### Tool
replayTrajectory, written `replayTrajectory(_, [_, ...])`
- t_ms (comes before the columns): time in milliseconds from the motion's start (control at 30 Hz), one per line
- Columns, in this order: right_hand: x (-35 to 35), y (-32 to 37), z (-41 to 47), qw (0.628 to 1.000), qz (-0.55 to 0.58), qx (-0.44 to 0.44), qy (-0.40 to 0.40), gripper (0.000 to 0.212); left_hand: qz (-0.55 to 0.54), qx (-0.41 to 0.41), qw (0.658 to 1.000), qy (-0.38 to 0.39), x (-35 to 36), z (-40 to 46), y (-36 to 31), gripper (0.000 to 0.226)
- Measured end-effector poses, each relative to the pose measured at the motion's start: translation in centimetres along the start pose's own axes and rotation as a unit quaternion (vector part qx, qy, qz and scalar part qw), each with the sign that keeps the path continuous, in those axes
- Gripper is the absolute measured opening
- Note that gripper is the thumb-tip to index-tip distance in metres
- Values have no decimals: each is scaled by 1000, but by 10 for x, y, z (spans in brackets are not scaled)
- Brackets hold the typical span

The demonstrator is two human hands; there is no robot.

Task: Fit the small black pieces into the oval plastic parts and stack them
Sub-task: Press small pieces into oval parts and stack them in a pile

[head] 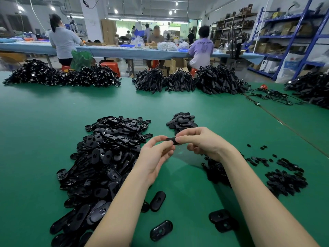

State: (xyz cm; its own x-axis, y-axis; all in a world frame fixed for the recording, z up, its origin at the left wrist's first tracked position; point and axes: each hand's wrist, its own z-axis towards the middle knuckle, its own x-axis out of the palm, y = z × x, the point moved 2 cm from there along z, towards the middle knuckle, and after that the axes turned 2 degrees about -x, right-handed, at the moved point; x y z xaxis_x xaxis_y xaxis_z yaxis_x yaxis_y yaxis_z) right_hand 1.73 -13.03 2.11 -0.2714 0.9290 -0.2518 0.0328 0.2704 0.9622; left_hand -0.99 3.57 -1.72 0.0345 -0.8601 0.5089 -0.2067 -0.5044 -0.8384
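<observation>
- On the left of the tabletop [44,125], the heap of oval parts [106,157] waits.
- At centre, left hand [156,155] and right hand [201,141] pinch one oval part [171,139] between fingers; keep it level, press the insert squarely.
- Far right, the finished stack [182,122]; near right, small black pieces [284,180].

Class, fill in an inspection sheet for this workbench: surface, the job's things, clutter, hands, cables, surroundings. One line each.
Surface: green mat, parts in heaps.
Job's things: big heap of oval parts on the left; small stack beyond the hands; small pieces on the right; one oval part held between both hands.
Clutter: loose ovals near the arms; black bundles along the far edge.
Hands: left hand and right hand both pinch the held part.
Cables: black leads far right.
Surroundings: workers at a blue bench; blue shelving.
</observation>
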Motion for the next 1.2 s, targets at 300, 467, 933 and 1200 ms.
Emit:
replayTrajectory(300, [4,0,2,997,-67,-26,-19,7,49,13,998,-34,0,2,4,21])
replayTrajectory(467, [1,-2,2,997,-67,-28,-14,10,66,15,997,-33,1,1,5,22])
replayTrajectory(933, [9,-3,4,993,-84,-66,-49,14,117,59,988,-77,0,4,13,18])
replayTrajectory(1200, [-7,0,-2,998,14,-52,-32,7,265,143,953,-28,1,-2,6,24])
